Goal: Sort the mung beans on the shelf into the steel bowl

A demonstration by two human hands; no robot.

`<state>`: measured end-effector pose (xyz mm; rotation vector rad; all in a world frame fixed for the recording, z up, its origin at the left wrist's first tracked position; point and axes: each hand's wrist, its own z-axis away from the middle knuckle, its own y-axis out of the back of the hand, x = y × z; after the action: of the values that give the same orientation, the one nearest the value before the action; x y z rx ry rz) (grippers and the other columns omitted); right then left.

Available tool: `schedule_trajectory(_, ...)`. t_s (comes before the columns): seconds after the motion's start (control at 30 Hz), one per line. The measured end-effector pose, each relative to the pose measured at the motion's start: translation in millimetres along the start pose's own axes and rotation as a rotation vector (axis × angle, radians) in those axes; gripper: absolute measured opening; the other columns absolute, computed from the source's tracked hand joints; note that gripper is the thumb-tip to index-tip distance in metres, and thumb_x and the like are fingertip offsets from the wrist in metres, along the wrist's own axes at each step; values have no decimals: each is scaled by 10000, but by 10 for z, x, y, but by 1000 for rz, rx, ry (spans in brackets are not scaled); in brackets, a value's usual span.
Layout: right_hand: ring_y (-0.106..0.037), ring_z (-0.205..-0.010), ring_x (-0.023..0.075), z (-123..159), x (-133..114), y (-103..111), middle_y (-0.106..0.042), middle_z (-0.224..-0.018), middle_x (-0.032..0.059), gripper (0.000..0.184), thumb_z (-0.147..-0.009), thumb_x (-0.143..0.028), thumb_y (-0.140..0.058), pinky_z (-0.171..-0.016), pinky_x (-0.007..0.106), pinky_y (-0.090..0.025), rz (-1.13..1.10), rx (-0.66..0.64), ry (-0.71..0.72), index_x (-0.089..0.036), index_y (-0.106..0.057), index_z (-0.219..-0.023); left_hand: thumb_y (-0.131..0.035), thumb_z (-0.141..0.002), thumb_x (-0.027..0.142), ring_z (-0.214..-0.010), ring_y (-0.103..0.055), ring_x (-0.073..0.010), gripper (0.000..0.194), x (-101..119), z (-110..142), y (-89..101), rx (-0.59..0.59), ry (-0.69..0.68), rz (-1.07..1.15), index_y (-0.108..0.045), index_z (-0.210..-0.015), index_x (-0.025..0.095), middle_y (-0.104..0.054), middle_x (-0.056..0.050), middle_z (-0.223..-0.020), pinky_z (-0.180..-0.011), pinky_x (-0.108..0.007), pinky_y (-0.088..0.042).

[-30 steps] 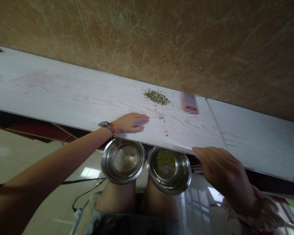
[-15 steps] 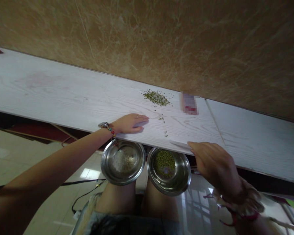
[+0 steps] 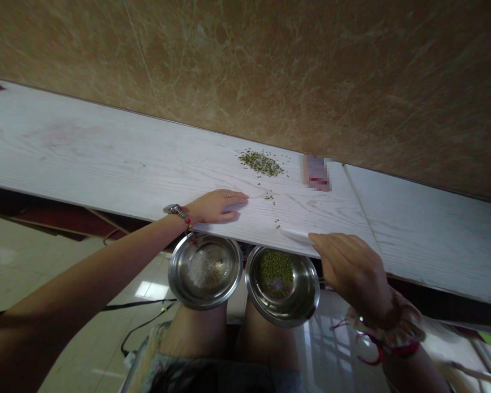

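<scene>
My left hand (image 3: 216, 207) lies flat on the white wood-grain board, fingers stretched out and holding nothing. At the board's front edge, my right hand (image 3: 347, 265) is closed on a thin, white, flat piece (image 3: 295, 236), whose kind I cannot make out. Its tip points left, close to a few stray green beans (image 3: 277, 224). Further back lies a loose pile of green beans mixed with white grains (image 3: 262, 164). Below the edge, one steel bowl (image 3: 312, 297) contains green beans (image 3: 275, 270). Beside it, another steel bowl (image 3: 174, 284) has whitish grains (image 3: 204, 268) in it.
A small pixelated packet (image 3: 317, 173) lies right of the pile, near the brown marbled wall (image 3: 229, 65). Both bowls are at my knees, under the front edge of the board (image 3: 85, 147). A dark cable (image 3: 137, 327) runs over the tiled floor at lower left.
My right hand has shifted slightly left and away from me along the edge, and more of the white piece shows. My left hand and the bowls have stayed in place.
</scene>
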<state>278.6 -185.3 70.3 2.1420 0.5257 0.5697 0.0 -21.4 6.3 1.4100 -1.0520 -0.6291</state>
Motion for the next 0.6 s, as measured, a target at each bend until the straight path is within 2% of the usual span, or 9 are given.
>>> schedule_trajectory(0.2, -575, -690, 167, -30, 62, -38, -678, -763, 60, 272, -785, -23, -437, -625, 297, -426, 42, 15, -3, -126, -610, -968, -428, -891, 360, -1210, -466, -201, 431, -8, 7, -11, 8, 2, 4, -463, -1271, 161, -477, -93, -1362, -1011, -331, -353)
schedule_trajectory(0.43, -579, -693, 154, -63, -38, 7, -680, -768, 50, 298, -779, -4, -407, -642, 288, -438, -25, 1, 38, -134, -604, -961, -419, -892, 363, -1211, -466, -204, 447, -12, -1, -9, 5, -5, 11, -463, -1278, 142, -473, -105, -1363, -1009, -331, -356)
schedule_trajectory(0.6, -583, -701, 158, -33, 70, -70, -684, -778, 58, 280, -790, -25, -437, -646, 294, -431, 68, -3, 9, -131, -615, -977, -420, -891, 366, -1217, -460, -209, 451, -1, 1, -3, 0, 1, 10, -465, -1276, 135, -471, -112, -1364, -1013, -337, -352)
